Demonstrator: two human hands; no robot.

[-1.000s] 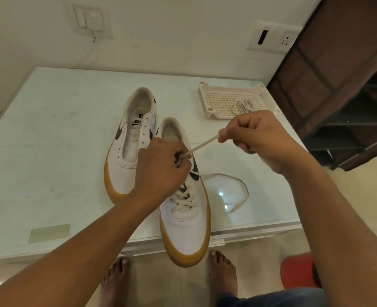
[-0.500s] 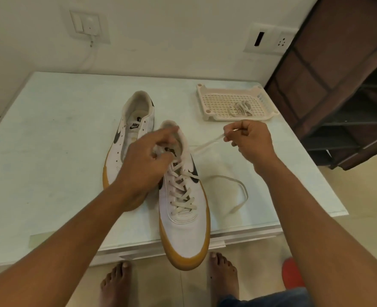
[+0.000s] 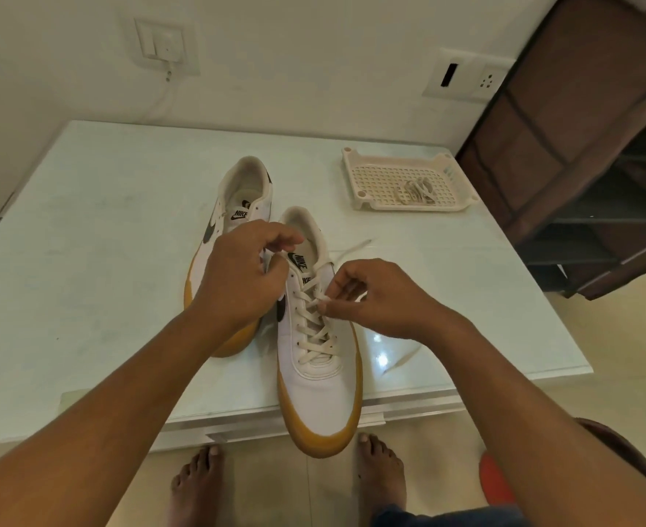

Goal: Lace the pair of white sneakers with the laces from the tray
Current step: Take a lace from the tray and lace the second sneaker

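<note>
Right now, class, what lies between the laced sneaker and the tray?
Head view: a loose lace end on the table, between sneaker and tray.

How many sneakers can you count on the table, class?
2. One partly laced sneaker lies nearest, its toe overhanging the table's front edge; the unlaced sneaker sits behind it to the left. None appear hidden.

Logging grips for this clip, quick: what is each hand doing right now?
Left hand: fingers curled at the near sneaker's collar; grip cannot be told.
Right hand: pinches the lace.
</note>
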